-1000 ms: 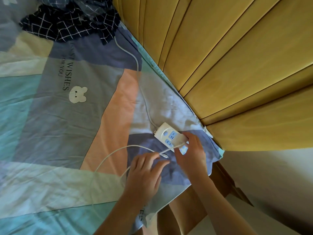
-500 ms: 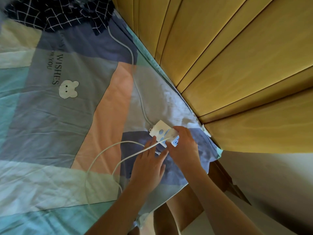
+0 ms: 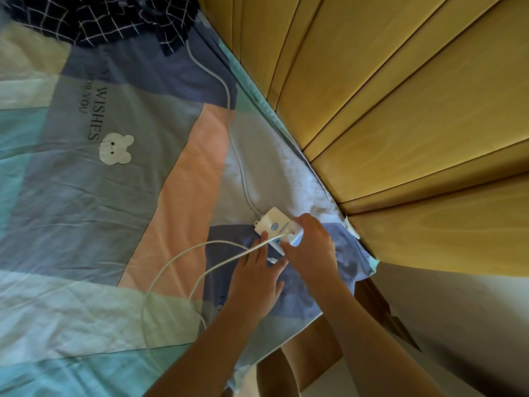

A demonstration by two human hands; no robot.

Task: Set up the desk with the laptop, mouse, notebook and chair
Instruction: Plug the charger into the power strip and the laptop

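Near the bed's corner, at about five o'clock from the printed bear, a small white power strip lies on the patchwork bedsheet. None of the laptop, mouse, notebook or chair is in view — the strip and the thin white cable looping across the sheet are what the hands are on. I judge the strip to be light, rigid plastic that would skid on soft fabric, so it wants bracing by its body while force goes on the plug, not on the cord. The cable looks limp and springy; pulling it by its length risks straining the joint, so the plug end is the place to grip. The strip shows a round blue button and a slot on its face, with a thicker white lead running off toward twelve o'clock under a dark checked cloth.

The right hand is curled over the strip's far end, its fingers closed on a white plug there. The left hand lies with fingers loosely spread — fingertips against the strip's near edge, the cable crossing over them. At three o'clock rises a padded yellow headboard.
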